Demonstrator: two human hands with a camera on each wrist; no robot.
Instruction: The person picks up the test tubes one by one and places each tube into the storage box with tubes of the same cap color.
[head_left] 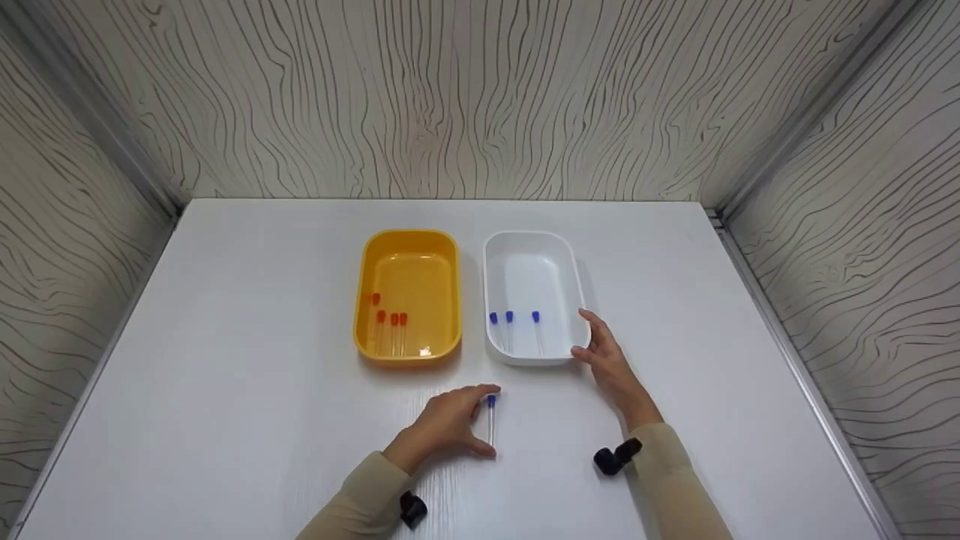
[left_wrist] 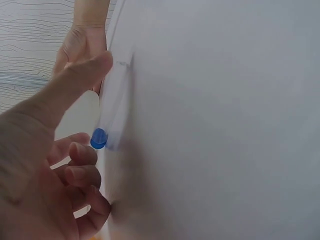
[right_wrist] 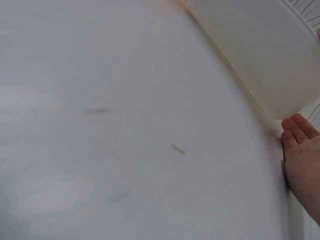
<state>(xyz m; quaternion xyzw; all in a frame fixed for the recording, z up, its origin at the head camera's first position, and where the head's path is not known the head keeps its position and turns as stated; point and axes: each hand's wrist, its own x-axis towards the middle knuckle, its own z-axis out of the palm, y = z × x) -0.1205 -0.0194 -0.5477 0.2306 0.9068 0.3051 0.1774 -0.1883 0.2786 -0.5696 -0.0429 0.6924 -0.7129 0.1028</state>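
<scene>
My left hand [head_left: 450,420] reaches around a clear tube with a blue cap [head_left: 491,402] in front of the trays. Its thumb is by the clear end and its index finger by the cap; the left wrist view shows the tube [left_wrist: 112,105] near the tabletop, not clearly pinched. With my right hand [head_left: 609,364] I hold the front right corner of the white tray [head_left: 532,361], thumb and a finger over its rim. Inside that tray lie three blue-capped tubes [head_left: 509,317]. In the right wrist view, fingers [right_wrist: 295,130] touch the tray's [right_wrist: 260,55] outer corner.
Left of the white tray stands a yellow tray [head_left: 409,363] with several red-capped tubes [head_left: 394,319] in it. Both stand on a white table [head_left: 247,315]. Wood-patterned panels [head_left: 450,97] rise behind and at both sides.
</scene>
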